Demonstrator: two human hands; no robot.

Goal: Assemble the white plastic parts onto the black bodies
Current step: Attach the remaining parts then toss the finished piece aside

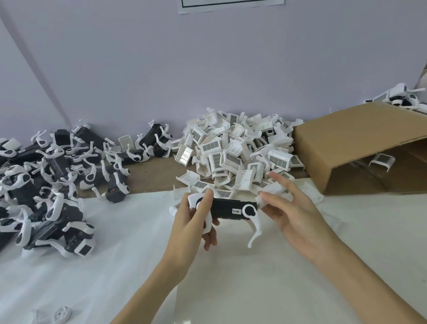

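Note:
My left hand grips the left end of a black body with white arms, held level above the table's middle. A curved white arm hangs down from its right end. My right hand is just right of the body and pinches a white plastic part, blurred, between thumb and fingers. Behind both hands lies a heap of white plastic parts with grey grilles.
A pile of black bodies with white arms fills the left side. An open cardboard box lies on its side at the right, with one white part inside. A loose white piece sits at the near left.

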